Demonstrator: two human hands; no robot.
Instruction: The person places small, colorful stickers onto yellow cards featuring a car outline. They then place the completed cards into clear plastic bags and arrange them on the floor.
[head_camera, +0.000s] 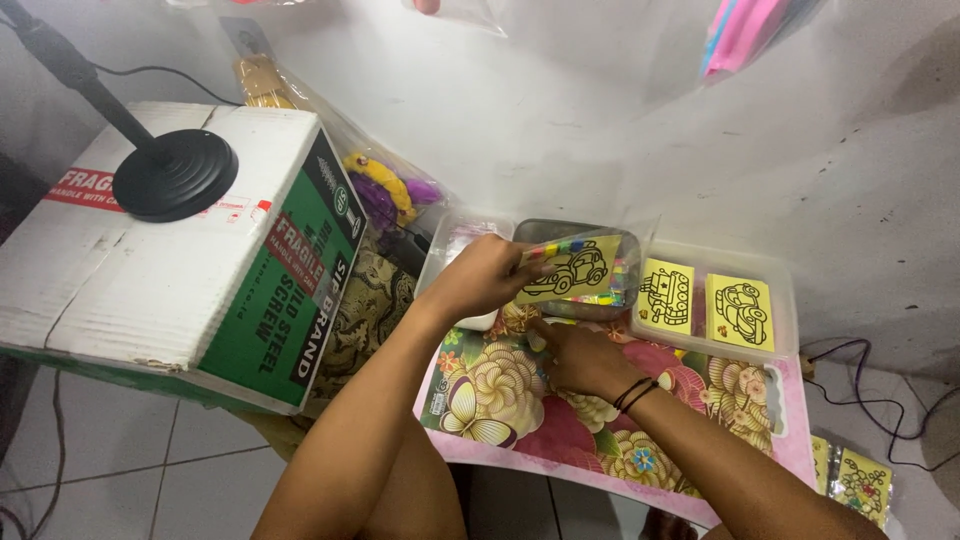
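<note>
My left hand (482, 277) holds up a clear packet with a yellow card showing a black car drawing (572, 270) and a strip of small coloured vials along its top edge. It is raised over a clear plastic tub (628, 262). My right hand (580, 358), with dark bands on the wrist, rests fingers-down on a small floral-patterned table (500, 395), just below the packet. What lies under its fingers is hidden.
A shallow clear tray (785, 300) to the right holds two yellow drawing cards (740, 311). A white tray (452, 250) sits behind my left hand. A large cardboard box (170, 250) with a black stand base (175, 175) stands at left. More packets (862, 482) lie on the floor right.
</note>
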